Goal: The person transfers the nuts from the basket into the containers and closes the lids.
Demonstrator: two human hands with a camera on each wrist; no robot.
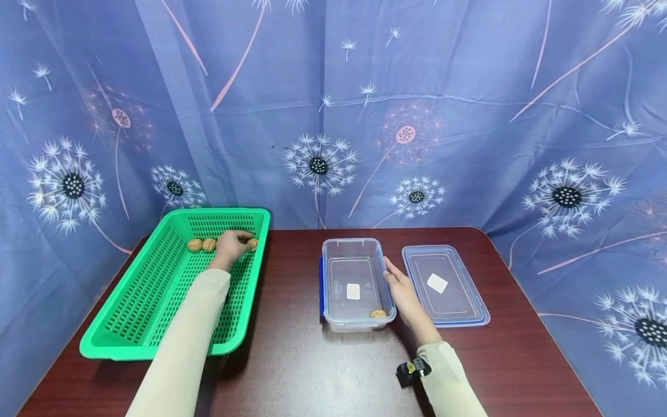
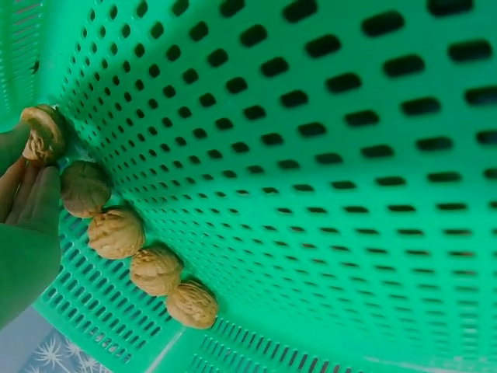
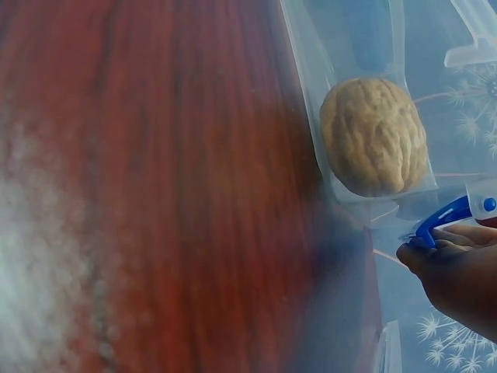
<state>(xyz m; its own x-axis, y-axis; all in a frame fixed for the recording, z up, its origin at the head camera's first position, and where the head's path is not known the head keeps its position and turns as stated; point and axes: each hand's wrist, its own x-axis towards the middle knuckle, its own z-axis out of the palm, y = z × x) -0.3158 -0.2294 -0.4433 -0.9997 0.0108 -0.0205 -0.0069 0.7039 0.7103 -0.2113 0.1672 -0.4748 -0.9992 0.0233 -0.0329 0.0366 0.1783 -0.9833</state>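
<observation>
In the head view my left hand (image 1: 230, 249) is inside the green basket (image 1: 88, 341), near its far right corner. Its thumb and fingers pinch a walnut (image 2: 43, 134), seen in the left wrist view. Several more walnuts (image 2: 116, 232) lie in a row along the basket wall beside that hand. My right hand (image 1: 405, 291) touches the right side of a clear plastic box (image 1: 341, 315), its fingers extended along the wall by the blue clip (image 3: 450, 216). One walnut (image 3: 374, 136) sits inside the box, in the near right corner.
A clear lid (image 1: 453, 301) with a blue seal and a white label lies flat on the dark red table (image 1: 297, 370), right of the box. Behind the table hangs a blue dandelion-print cloth (image 1: 359, 162). A small black device (image 1: 411, 371) is on the right wrist.
</observation>
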